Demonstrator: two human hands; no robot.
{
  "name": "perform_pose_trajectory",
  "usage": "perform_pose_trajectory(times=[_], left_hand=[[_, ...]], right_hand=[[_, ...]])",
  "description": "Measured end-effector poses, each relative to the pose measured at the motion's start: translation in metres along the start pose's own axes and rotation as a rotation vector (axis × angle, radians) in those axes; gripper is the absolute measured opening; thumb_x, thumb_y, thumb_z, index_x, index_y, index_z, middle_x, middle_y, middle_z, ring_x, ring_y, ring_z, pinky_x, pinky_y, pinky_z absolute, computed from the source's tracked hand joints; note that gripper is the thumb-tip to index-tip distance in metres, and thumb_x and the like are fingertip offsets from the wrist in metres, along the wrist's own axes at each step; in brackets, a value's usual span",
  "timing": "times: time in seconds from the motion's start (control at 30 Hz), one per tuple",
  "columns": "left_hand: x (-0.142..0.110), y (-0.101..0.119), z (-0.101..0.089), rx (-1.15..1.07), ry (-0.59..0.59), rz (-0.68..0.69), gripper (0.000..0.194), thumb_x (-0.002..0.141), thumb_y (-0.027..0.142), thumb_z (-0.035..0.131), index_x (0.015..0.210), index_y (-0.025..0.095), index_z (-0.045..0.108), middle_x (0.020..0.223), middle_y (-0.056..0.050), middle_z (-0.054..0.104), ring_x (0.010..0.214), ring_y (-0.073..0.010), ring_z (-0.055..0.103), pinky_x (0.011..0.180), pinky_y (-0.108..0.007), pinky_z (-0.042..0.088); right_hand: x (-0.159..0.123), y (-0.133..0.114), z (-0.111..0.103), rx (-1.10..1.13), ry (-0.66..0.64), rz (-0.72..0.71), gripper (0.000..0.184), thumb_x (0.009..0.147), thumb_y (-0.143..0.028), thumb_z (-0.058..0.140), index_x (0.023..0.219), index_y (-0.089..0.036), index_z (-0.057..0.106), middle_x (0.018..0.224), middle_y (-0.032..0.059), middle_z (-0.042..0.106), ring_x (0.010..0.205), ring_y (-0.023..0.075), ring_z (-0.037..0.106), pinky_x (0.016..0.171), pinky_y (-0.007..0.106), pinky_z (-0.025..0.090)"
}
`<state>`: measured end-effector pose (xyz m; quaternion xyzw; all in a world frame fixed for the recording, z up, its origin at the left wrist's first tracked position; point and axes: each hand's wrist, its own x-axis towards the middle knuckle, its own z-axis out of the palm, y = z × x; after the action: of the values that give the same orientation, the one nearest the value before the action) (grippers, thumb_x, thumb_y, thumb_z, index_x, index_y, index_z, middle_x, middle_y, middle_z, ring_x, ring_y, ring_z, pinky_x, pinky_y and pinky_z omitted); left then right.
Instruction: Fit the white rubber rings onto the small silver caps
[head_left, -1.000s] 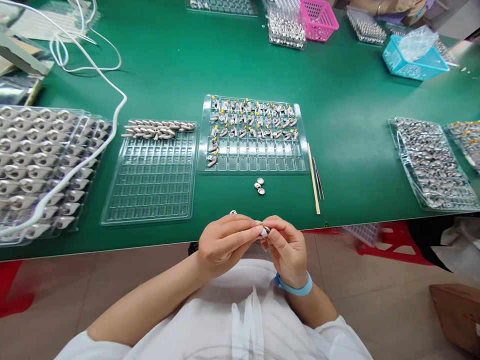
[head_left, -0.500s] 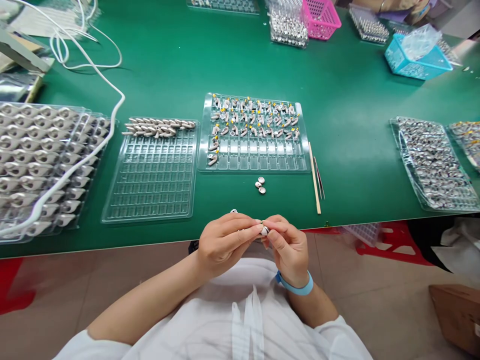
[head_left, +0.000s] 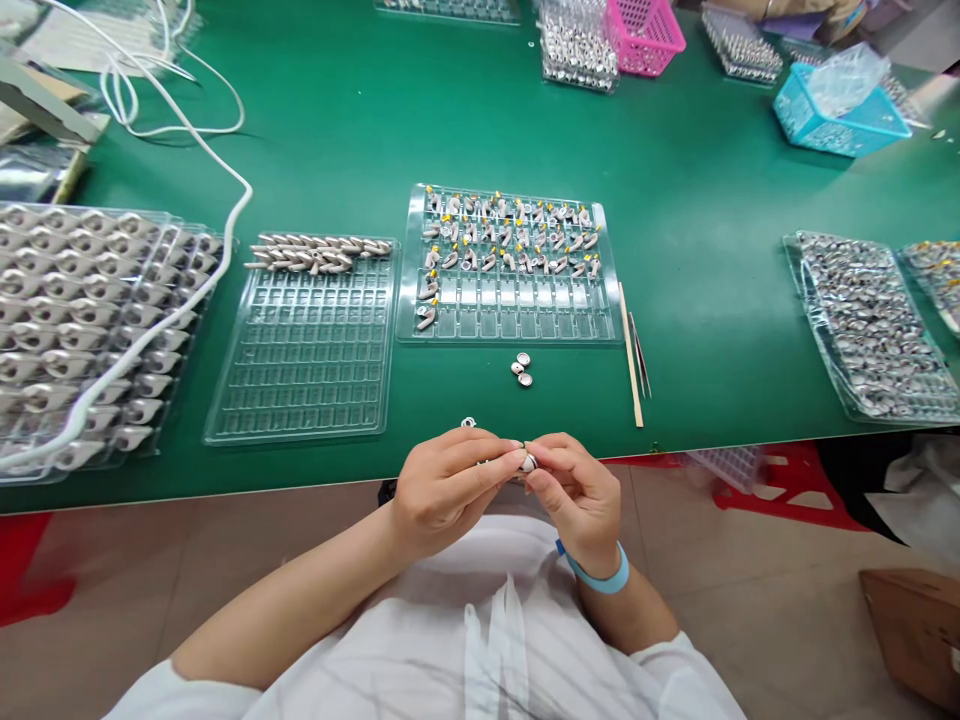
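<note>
At the table's front edge, my left hand (head_left: 448, 490) and my right hand (head_left: 581, 495) meet, fingertips pinched around a small white rounded part (head_left: 529, 463) with a dark edge. Its exact kind is too small to make out, and fingers cover most of it. Just beyond my left hand lies a small white ring-like piece (head_left: 468, 422). Farther up are several small round silvery caps (head_left: 523, 379) in a loose group. Behind them, a clear tray (head_left: 510, 325) holds rows of small grey curved parts with yellow tabs; its lower cells are mostly bare.
To the left are a clear tray (head_left: 300, 390) with grey parts along its top, stacked trays of grey shells (head_left: 67, 340) and a white cable (head_left: 240, 200). A wooden stick (head_left: 630, 360) and tweezers (head_left: 640, 355) lie right. Farther off stand a blue basket (head_left: 840, 125) and a pink basket (head_left: 649, 45).
My right hand has shifted very slightly to the right, its fingers adjusting on the small white part. My left hand keeps its pinch almost unchanged.
</note>
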<state>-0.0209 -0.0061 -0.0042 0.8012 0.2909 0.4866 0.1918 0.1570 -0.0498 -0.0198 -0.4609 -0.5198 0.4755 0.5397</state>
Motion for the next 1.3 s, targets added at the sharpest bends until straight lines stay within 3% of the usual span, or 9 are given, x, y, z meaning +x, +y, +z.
perform_pose_trajectory(times=[0.27,0.47,0.67,0.93,1.3], left_hand=[[-0.002,-0.003,-0.002,0.071,-0.031,0.044,0.025,0.086,0.007,0.062,0.109,0.016,0.066,0.089,-0.009,0.075,0.078,-0.0163,0.069,0.067,-0.028,0.059],[0.003,-0.002,-0.004,0.004,-0.058,0.035,0.023,0.088,0.007,0.060,0.107,0.017,0.067,0.090,-0.008,0.076,0.078,-0.0155,0.070,0.068,-0.027,0.060],[0.005,-0.005,-0.007,-0.023,-0.095,0.050,0.021,0.090,0.010,0.059,0.106,0.018,0.068,0.088,-0.009,0.076,0.074,-0.0148,0.070,0.067,-0.027,0.059],[0.000,-0.006,-0.005,-0.049,-0.076,0.047,0.022,0.087,0.008,0.062,0.107,0.017,0.067,0.089,-0.010,0.076,0.077,-0.0165,0.071,0.069,-0.029,0.060],[0.002,-0.006,-0.005,-0.075,-0.063,0.060,0.024,0.085,0.004,0.062,0.107,0.014,0.067,0.088,-0.011,0.076,0.077,-0.0174,0.072,0.068,-0.029,0.061]], right_hand=[[-0.002,-0.003,0.000,-0.224,0.028,-0.135,0.028,0.088,-0.015,0.063,0.113,-0.026,0.070,0.099,0.0079,0.070,0.087,0.0186,0.068,0.069,0.031,0.061],[0.004,-0.008,-0.007,0.026,-0.077,0.000,0.026,0.090,-0.016,0.062,0.110,-0.028,0.072,0.097,0.0057,0.068,0.072,0.0135,0.067,0.063,0.028,0.060],[0.013,-0.011,-0.013,0.173,-0.151,0.135,0.017,0.085,-0.020,0.069,0.100,-0.026,0.075,0.093,0.0049,0.069,0.071,0.0145,0.068,0.061,0.028,0.062],[0.009,-0.009,-0.009,0.096,-0.091,0.036,0.022,0.083,-0.016,0.072,0.101,-0.028,0.075,0.090,0.0050,0.069,0.081,0.0160,0.067,0.062,0.025,0.057],[0.007,-0.004,-0.008,0.153,-0.075,0.067,0.018,0.084,-0.018,0.071,0.099,-0.026,0.076,0.090,0.0054,0.071,0.073,0.0151,0.068,0.060,0.028,0.059]])
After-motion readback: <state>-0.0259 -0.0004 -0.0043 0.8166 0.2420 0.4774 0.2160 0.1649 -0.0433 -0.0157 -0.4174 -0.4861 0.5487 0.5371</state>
